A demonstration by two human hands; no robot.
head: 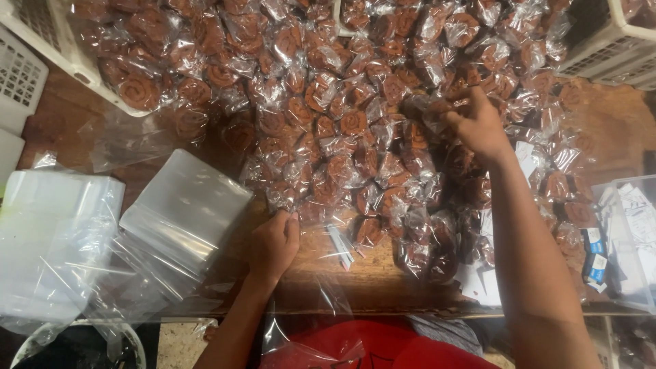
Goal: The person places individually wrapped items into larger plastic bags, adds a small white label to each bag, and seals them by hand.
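Wood: brown worktop [61, 113], bare at the left edge and along the near side.
Pile: spiral-rolled brown sweets in clear wrappers [342, 123] cover most of the worktop — heaped deepest at the far side.
White baskets: one at the far left [51, 44] is tipped toward the pile, wrapped sweets spilling over its rim; another at the far right [608, 44] shows only its slatted wall, contents not visible.
Clear bags: a flat stack of empty plastic bags [184, 205] lies left of centre; beside it a larger loose bundle of clear plastic [55, 239].
Clear box: at the right edge [632, 232], holding small printed paper labels; more labels lie scattered just beside it.
Left hand [273, 242]: grip half-curled, fingertips pinching the top of an empty clear bag [307, 287] at the near edge of the pile.
Right hand [478, 123]: reaches into the pile — grip closed on a wrapped sweet [427, 109] among the others.
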